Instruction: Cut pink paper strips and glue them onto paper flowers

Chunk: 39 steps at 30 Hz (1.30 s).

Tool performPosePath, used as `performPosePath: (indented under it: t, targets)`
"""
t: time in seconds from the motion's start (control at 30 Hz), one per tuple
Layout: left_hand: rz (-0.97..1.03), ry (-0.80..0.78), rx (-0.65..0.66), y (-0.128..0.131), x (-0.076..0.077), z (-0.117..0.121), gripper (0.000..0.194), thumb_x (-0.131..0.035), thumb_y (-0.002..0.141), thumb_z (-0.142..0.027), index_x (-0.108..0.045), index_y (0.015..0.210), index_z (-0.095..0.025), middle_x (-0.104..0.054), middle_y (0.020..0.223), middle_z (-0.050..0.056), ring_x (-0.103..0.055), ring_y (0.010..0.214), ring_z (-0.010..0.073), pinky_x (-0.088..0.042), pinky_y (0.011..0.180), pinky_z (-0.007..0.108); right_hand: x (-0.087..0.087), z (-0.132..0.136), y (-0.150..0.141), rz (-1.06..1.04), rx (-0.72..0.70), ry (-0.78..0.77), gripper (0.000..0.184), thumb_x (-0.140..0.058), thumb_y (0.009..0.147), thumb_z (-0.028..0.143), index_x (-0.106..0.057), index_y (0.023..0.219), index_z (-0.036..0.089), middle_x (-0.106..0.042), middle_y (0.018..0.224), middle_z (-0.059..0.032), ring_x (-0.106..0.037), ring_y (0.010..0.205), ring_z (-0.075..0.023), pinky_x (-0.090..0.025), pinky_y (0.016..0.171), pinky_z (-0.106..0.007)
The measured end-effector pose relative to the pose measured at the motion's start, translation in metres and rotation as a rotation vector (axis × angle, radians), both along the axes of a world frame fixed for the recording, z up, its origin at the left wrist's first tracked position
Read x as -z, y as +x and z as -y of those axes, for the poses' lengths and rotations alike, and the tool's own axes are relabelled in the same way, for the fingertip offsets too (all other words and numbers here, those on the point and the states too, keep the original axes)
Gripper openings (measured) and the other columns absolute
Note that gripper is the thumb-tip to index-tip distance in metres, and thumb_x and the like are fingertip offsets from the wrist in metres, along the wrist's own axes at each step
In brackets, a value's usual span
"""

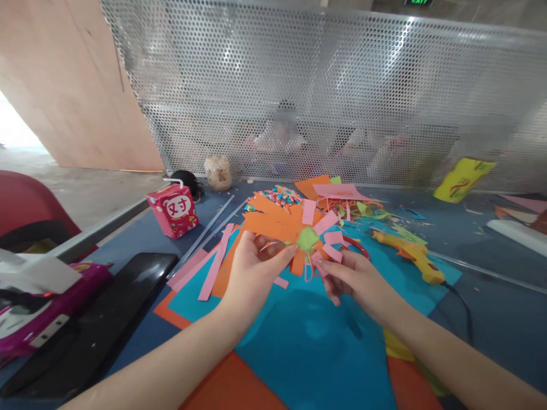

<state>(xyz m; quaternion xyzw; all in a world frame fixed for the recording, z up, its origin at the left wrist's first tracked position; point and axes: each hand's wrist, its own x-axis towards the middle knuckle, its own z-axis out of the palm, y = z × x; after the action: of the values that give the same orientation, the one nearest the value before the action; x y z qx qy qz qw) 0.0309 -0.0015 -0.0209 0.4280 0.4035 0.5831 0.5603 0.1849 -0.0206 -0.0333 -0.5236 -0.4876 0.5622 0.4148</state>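
Above the blue sheets, both hands hold a paper flower (308, 239) with a green centre, pink strip petals on its right and some orange pieces beneath. My left hand (258, 259) pinches its left edge between thumb and fingers. With thumb and fingertips, my right hand (348, 272) grips a pink petal (318, 263) at the lower right. A thin pink loop hangs below the centre. Behind the flower lies a cut orange paper (273, 219); where the two overlap, I cannot tell them apart. The blue paper (307, 336) spreads out under my hands.
A yellow glue gun (412, 253) with a black cord lies right. Paper scraps (363, 210) and a finished-looking paper rosette (282, 195) lie behind. On the left are a red drink box (173, 210), clear sticks (209, 233) and a black tray (94, 324). A perforated metal screen (256, 68) closes the back.
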Motion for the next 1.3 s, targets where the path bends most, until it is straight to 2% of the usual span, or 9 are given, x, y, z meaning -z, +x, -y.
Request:
performPosePath:
  t: [0.23,0.37,0.5,0.63,0.73,0.87,1.1,1.2,1.3]
  targets:
    - [0.048,-0.062,-0.016,0.001,-0.002,-0.001,0.036,-0.07,0.057,-0.011,-0.037,0.068,-0.018,-0.051,0.058,-0.007,-0.056,0.054,0.0076,-0.044,0.05,0.018,0.001,-0.001,0.001,-0.015,-0.021,-0.003,0.035,-0.062,0.063,0.049,-0.044,0.06,0.018,-0.051,0.045,0.0041,-0.047,0.035,-0.0085,-0.035,0.037,-0.021]
    - [0.203,-0.212,0.032,-0.007,-0.003,-0.01,0.025,-0.065,0.061,-0.004,-0.045,0.07,-0.016,-0.058,0.064,-0.002,-0.059,0.059,0.0082,-0.049,0.055,0.017,0.005,-0.002,0.011,-0.055,-0.075,0.023,0.046,-0.04,0.072,0.063,-0.046,0.073,0.018,-0.055,0.056,-0.0001,-0.05,0.04,-0.0104,-0.034,0.035,-0.02]
    - [0.263,-0.374,0.13,-0.014,0.001,-0.02,0.011,-0.06,0.065,-0.003,-0.054,0.068,-0.012,-0.063,0.065,0.002,-0.059,0.05,0.0068,-0.047,0.044,0.012,0.009,-0.004,0.023,0.22,0.129,0.314,0.044,-0.049,0.075,0.05,-0.039,0.108,0.023,-0.055,0.097,-0.0068,-0.058,0.07,-0.0166,-0.043,0.043,-0.023]
    - [0.217,-0.484,0.238,-0.013,0.003,-0.018,0.005,-0.06,0.066,-0.004,-0.059,0.067,-0.009,-0.064,0.061,0.005,-0.057,0.043,0.0086,-0.049,0.04,0.015,0.008,-0.008,0.03,0.495,0.128,0.694,0.063,-0.059,0.072,0.031,-0.028,0.127,0.028,-0.036,0.129,-0.0086,-0.043,0.11,-0.024,-0.047,0.078,-0.035]
    - [0.217,-0.532,0.306,-0.011,0.0,-0.012,0.006,-0.058,0.066,-0.004,-0.061,0.07,-0.008,-0.066,0.066,0.008,-0.061,0.049,0.0127,-0.052,0.047,0.019,0.002,-0.008,0.031,0.599,0.085,0.885,0.052,-0.06,0.073,0.029,-0.041,0.121,0.028,-0.039,0.129,-0.0059,-0.035,0.118,-0.0254,-0.036,0.094,-0.04]
    - [0.18,-0.548,0.381,-0.01,-0.006,-0.006,0.006,-0.058,0.067,-0.006,-0.062,0.071,-0.007,-0.066,0.066,0.01,-0.062,0.05,0.0131,-0.053,0.051,0.018,-0.005,-0.004,0.03,0.532,0.061,0.976,0.012,-0.06,0.074,0.028,-0.061,0.086,0.027,-0.061,0.097,-0.0048,-0.051,0.1,-0.0239,-0.037,0.09,-0.038]
    - [-0.012,-0.452,0.543,-0.017,-0.007,-0.009,0.034,-0.054,0.072,-0.043,-0.059,0.063,-0.011,-0.058,0.056,0.006,-0.061,0.054,0.0163,-0.053,0.054,0.029,-0.005,0.001,0.027,0.243,0.284,0.639,0.013,-0.063,0.069,0.033,-0.055,0.073,0.023,-0.06,0.069,-0.0009,-0.058,0.068,-0.0188,-0.045,0.062,-0.03]
    - [-0.193,-0.159,0.252,-0.018,-0.009,-0.011,0.033,-0.056,0.069,-0.047,-0.059,0.072,-0.015,-0.048,0.051,-0.003,-0.05,0.044,0.0107,-0.045,0.04,0.023,-0.005,0.001,0.027,0.104,0.298,0.564,0.025,-0.064,0.067,0.037,-0.046,0.06,0.022,-0.048,0.052,0.0039,-0.048,0.048,-0.0119,-0.04,0.049,-0.025]
    - [-0.204,0.199,0.051,-0.019,-0.013,-0.01,0.03,-0.057,0.072,-0.038,-0.058,0.095,-0.019,-0.06,0.075,0.002,-0.057,0.067,0.0121,-0.047,0.056,0.021,-0.004,0.0,0.025,0.027,0.224,0.563,0.029,-0.064,0.068,0.035,-0.042,0.056,0.021,-0.041,0.051,0.0059,-0.042,0.045,-0.0081,-0.038,0.047,-0.023]
